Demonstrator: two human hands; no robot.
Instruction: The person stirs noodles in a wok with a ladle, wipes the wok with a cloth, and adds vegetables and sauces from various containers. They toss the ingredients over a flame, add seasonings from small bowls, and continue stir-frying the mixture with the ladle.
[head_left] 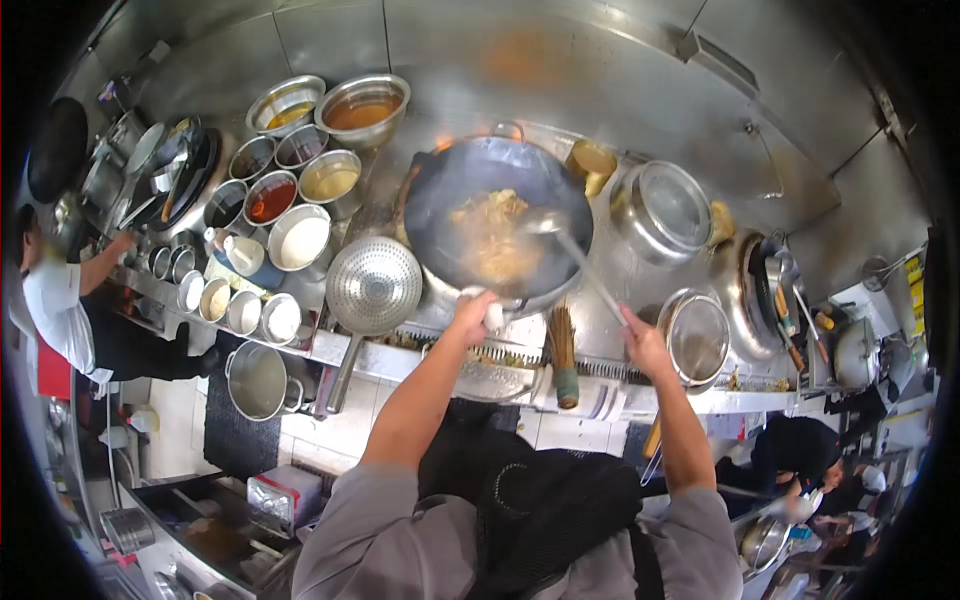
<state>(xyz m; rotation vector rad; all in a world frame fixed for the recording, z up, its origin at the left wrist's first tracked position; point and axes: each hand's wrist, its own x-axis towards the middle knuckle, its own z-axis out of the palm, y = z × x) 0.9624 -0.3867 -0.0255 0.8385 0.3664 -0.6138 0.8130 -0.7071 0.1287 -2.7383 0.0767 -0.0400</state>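
My left hand (pixel 474 318) is closed round the near handle of a large dark wok (pixel 440 215), with a folded white cloth (pixel 494 316) between palm and metal. Steam rises over the pale brown food (pixel 495 235) in the middle of the wok, blurring what it is. My right hand (pixel 645 345) grips the shaft of a long metal ladle (pixel 590 268), whose bowl is inside the wok at the food's right edge. Flames show at the wok's far left rim.
Left of the wok lies a perforated strainer (pixel 374 285), near steel pots of sauces (pixel 271 198) and white seasoning bowls (pixel 281 318). A bamboo brush (pixel 563 355) rests at the front edge. Rightward are a steel pot (pixel 665 212) and a sieve (pixel 697 338). A co-worker (pixel 60 310) stands far left.
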